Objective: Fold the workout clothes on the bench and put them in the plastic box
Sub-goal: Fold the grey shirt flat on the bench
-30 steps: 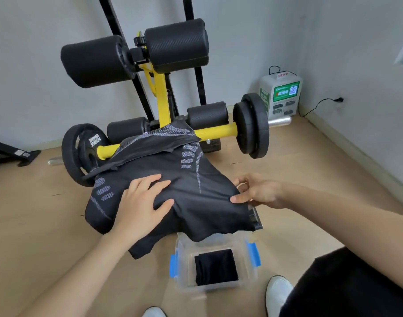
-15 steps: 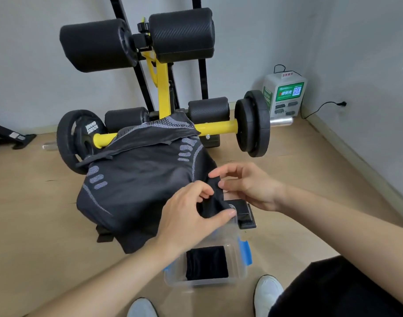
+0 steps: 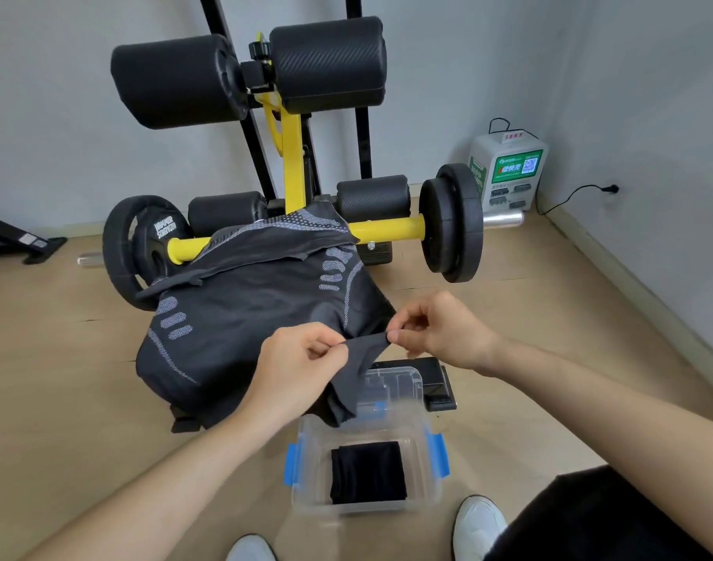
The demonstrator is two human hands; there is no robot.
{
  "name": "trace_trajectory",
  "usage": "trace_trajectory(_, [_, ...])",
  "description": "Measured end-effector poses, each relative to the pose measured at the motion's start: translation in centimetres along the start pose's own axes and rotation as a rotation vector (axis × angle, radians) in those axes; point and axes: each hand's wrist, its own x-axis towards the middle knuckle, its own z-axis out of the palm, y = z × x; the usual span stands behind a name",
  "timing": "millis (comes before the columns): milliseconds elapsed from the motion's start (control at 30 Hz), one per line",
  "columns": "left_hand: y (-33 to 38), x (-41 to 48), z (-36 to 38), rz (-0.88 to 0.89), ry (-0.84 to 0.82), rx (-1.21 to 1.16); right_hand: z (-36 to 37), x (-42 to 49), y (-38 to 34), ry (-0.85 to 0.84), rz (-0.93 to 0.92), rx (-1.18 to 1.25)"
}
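A dark grey workout shirt (image 3: 249,317) with light dotted stripes lies spread over the bench, hiding most of its pad. My left hand (image 3: 302,362) and my right hand (image 3: 439,330) each pinch the shirt's near hem, holding a short stretch of fabric taut between them above the bench's end. Below them on the floor stands the clear plastic box (image 3: 306,471) with blue latches. A folded black garment (image 3: 367,472) lies flat inside it. The shirt's lower corner hangs over the box's far rim.
Yellow-framed bench rack (image 3: 290,155) with black roller pads rises behind. Black weight plates sit on the left (image 3: 132,249) and right (image 3: 451,220). A white charging station (image 3: 508,172) stands by the wall. My white shoes (image 3: 480,524) are beside the box.
My left hand left the shirt's middle and moved right to the near hem. Both hands now pinch the hem and have lifted it slightly, spreading it between them.
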Motion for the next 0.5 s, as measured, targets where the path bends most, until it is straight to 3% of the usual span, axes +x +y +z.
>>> trace_trajectory(67, [0.1,0.4,-0.6,0.023,-0.068,-0.107,-0.1,0.1,0.0,-0.021,-0.074,-0.249])
trace_trajectory(133, [0.4,0.5,-1.0,0.065,-0.124,-0.158,-0.1,0.1,-0.4,-0.002,-0.167,-0.295])
trace_trajectory(267, [0.9,0.7,-1.5,0.167,-0.149,-0.195,0.4,-0.3,-2.2,-0.021,-0.318,-0.124])
trace_trajectory(367, [1.4,0.6,-1.5,0.165,-0.121,-0.29,1.5,-0.4,-3.2,-0.109,-0.292,0.024])
trace_trajectory(500, [1.0,0.5,-1.4,0.123,-0.099,-0.341,2.1,0.1,-3.0,-0.039,-0.273,0.024])
